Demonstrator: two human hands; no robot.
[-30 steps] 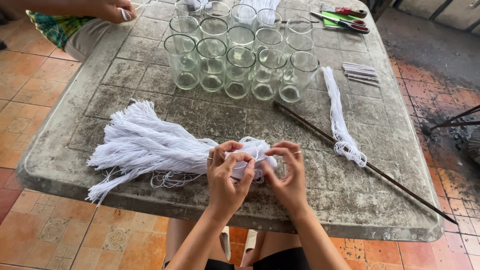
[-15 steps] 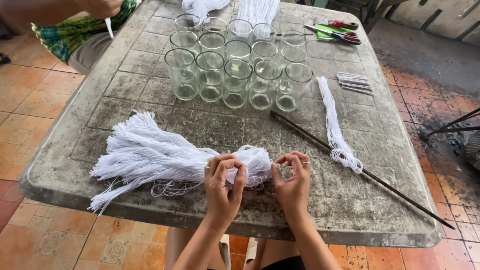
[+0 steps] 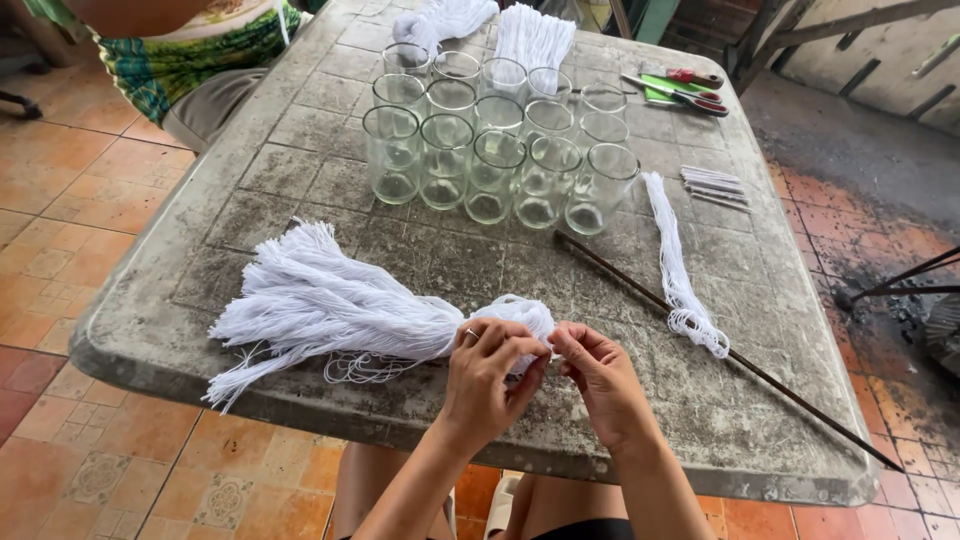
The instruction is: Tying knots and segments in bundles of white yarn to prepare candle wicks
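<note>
- Looking down from the wearer's head onto a weathered grey table (image 3: 300,150), with the wearer's two bare hands at its near edge.
- A large bundle of white string (image 3: 330,305) lies on the table; its looped end is toward the hands and its cut, frayed end fans out away from them.
- Left hand (image 3: 487,385), wearing a ring, pinches the looped end of the bundle, fingers curled closed on the strands.
- Right hand (image 3: 603,385) sits just beside the left, fingertips pinched together at the same looped end; whether it holds a single strand is too fine to tell.
- Beyond the bundle stands a tight cluster of clear drinking glasses (image 3: 495,130), upright in rows.
- A thin dark rod (image 3: 735,355) lies slantwise from the glasses toward the table's near corner.
- A smaller skein of white string (image 3: 675,255) lies across the rod.
- A small stack of pale sticks (image 3: 714,185) lies beside the glasses, near that skein.
- Scissors with red handles (image 3: 680,90) lie on a green sheet beyond the glasses.
- More white string bundles (image 3: 530,35) lie behind the glasses.
- Another person in green patterned cloth (image 3: 190,65) sits at the table's far corner.
</note>
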